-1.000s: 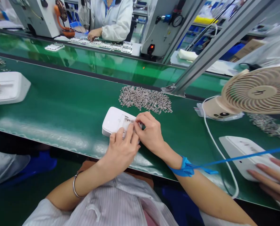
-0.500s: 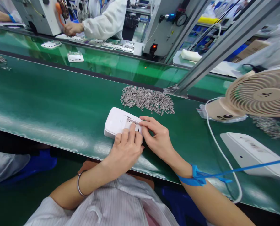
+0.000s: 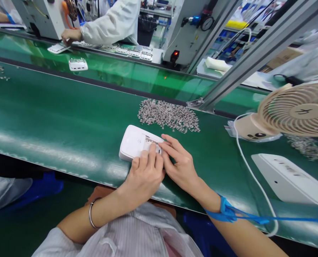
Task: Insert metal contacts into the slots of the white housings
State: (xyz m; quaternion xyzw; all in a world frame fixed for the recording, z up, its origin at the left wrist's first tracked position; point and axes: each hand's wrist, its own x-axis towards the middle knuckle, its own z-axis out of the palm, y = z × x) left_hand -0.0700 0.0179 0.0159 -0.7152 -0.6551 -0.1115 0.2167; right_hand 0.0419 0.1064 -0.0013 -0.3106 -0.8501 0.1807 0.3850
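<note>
A white plastic housing (image 3: 132, 142) lies flat on the green conveyor belt (image 3: 54, 117) near its front edge. My left hand (image 3: 145, 175) rests on the housing's near right part, fingers pressing on its open slot with small metal parts. My right hand (image 3: 181, 162) touches the same slot from the right, fingertips on the housing. A blue strap (image 3: 225, 211) is tied round my right wrist. Just behind the housing lies a pile of several small metal clips (image 3: 169, 116).
A beige desk fan (image 3: 295, 110) with a white cable stands at the right, next to another white housing (image 3: 290, 178). A slanted aluminium post (image 3: 244, 53) rises behind. Across the far belt a person in a white coat handles white parts (image 3: 78, 64) beside machines.
My right hand has slid from on top of the slot to the housing's right side. The neighbour's hand at the right edge and the white housing at the left edge are gone from view.
</note>
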